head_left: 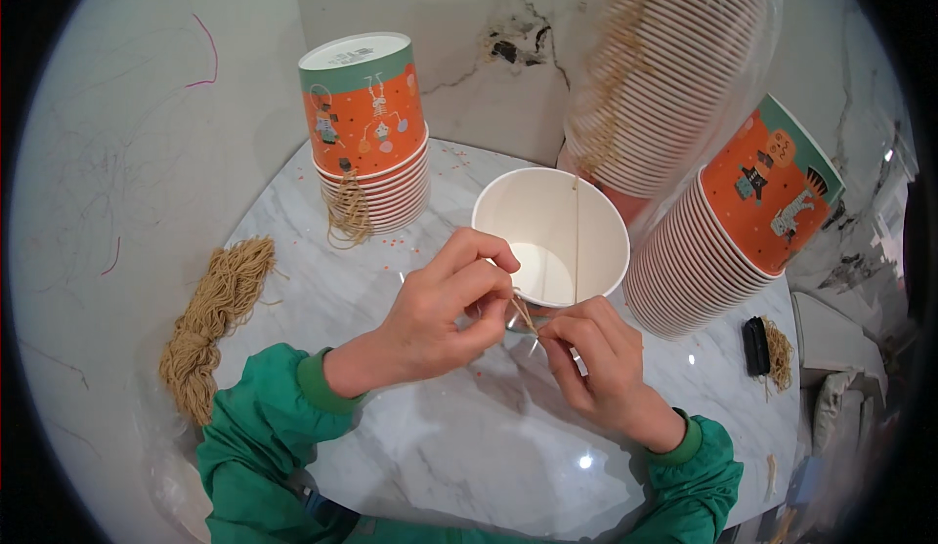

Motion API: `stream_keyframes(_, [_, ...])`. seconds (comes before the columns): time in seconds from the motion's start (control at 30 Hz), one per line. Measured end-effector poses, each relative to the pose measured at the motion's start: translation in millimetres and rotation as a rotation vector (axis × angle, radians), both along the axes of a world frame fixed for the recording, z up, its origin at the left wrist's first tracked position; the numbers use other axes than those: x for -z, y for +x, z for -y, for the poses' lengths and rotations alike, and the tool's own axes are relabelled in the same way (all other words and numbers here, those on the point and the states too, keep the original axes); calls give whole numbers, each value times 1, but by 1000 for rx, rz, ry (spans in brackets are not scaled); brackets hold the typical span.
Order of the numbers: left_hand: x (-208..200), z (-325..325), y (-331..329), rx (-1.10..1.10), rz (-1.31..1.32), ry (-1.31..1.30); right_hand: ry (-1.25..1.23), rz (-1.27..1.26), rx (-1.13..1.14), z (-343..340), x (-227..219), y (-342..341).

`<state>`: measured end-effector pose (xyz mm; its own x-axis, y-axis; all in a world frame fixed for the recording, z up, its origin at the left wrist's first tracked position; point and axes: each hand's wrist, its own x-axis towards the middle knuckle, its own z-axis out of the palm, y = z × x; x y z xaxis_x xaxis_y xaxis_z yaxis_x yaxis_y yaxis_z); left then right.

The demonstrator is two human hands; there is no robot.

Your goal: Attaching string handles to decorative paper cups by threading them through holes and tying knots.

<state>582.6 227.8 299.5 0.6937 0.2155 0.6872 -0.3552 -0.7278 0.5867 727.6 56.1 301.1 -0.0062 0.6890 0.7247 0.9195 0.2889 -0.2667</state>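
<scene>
A white paper cup [552,236] stands upright and open on the marble table [469,437], just beyond both hands. My left hand [445,305] and my right hand [596,358] meet at its near rim, each pinching a thin tan string [525,312] between fingertips. A strand of the string runs straight up over the cup's inside. Something small and metallic shows under my left fingers, too hidden to name. Both forearms wear green sleeves.
An upside-down stack of orange printed cups [369,134] stands at the back left with a tan string loop [348,214] hanging on it. A long sideways cup stack [728,241] lies right, another wrapped stack [664,65] above. A twine bundle [215,319] lies left; a black object [755,345] right.
</scene>
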Motion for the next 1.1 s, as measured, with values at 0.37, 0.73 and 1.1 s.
stream_keyframes(0.37, [-13, 13, -11, -31, -42, 266, -44, -522, -161, 14, 4, -1])
stream_keyframes(0.73, [8, 20, -1, -53, 89, 324, -76, -524, -162, 14, 2, -4])
stream_keyframes(1.1, [2, 30, -2, -32, 40, 227, -16, -521, -160, 14, -3, -6])
